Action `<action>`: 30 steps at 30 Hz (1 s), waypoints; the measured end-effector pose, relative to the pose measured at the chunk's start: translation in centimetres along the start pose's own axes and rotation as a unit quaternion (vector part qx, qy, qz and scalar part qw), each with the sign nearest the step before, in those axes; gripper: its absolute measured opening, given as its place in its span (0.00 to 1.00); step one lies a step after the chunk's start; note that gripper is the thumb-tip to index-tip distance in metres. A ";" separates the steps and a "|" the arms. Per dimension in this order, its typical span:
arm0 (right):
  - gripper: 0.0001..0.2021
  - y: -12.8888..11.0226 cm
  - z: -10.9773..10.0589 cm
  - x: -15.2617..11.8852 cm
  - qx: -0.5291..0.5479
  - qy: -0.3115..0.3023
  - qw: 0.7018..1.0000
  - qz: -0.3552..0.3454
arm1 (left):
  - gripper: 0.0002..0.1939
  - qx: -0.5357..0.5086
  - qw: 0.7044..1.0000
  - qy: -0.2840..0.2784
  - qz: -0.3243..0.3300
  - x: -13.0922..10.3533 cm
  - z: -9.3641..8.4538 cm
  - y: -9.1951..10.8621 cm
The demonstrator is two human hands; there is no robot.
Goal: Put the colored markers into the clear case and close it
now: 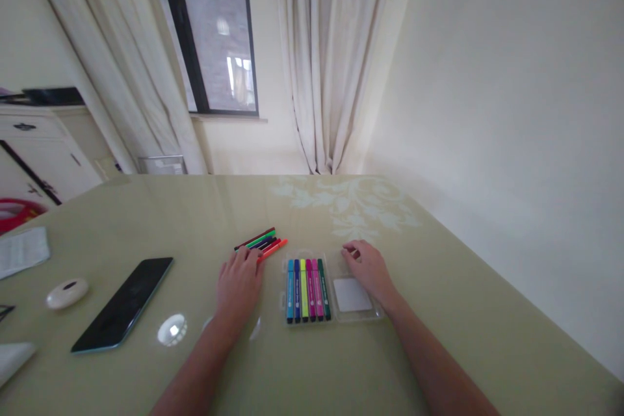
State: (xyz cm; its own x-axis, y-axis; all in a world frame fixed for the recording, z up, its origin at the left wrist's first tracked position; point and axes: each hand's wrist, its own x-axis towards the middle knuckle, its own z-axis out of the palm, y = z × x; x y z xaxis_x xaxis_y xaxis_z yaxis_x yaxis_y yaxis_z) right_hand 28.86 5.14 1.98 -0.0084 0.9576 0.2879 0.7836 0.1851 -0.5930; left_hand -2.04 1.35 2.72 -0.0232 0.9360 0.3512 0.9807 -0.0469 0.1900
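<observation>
left hand: my left hand (238, 283) lies flat on the counter (195, 214), palm down, fingers loose and gripping nothing; fingertips just touch the near ends of the loose markers (262, 242)

loose markers: a small bundle lying just ahead and a bit right of that hand, long axis slanting away up to the right; I count about five (dark red, green, black-ish, red, orange), though they overlap so I can't be sure

right hand: my right hand (366, 268) rests on the empty right half of the clear marker case (363, 315), fingers curled down lightly on the plastic, holding nothing

marker case: sits between my hands, closer to the right one

markers in case: six markers (307, 288) side by side in the left half, pointing straight away from me: light blue, dark blue, yellow, two pinks, green

nearer hand: left, easily, for the loose bundle

other stuff: one phone (124, 302) face down and one white oval thing (67, 292) well off to the left
</observation>
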 end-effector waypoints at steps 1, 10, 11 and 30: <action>0.09 0.0 0.0 0.0 0.003 -0.001 1.000 0.002 | 0.13 0.009 1.000 -0.011 -0.006 0.1 0.0 -0.2; 0.09 0.0 0.1 0.0 0.025 0.007 1.000 0.004 | 0.12 0.034 0.998 -0.035 -0.030 0.0 -0.1 -0.2; 0.09 0.0 0.1 0.0 0.027 0.009 1.000 0.005 | 0.12 0.031 0.999 -0.032 -0.029 0.0 0.0 -0.3; 0.17 -6.7 0.0 -1.9 0.471 -0.066 0.878 0.058 | 0.16 -0.355 0.926 -0.088 0.098 -3.9 -0.7 6.9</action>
State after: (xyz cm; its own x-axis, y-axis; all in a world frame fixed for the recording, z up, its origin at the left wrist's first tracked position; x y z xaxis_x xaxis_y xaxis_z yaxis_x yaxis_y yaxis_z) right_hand 23.65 2.04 5.42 -0.0829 0.9877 0.1326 -0.0760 0.1264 -0.9891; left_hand 4.67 -2.86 3.26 0.2350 0.9248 0.2993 0.5869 -0.3804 0.7147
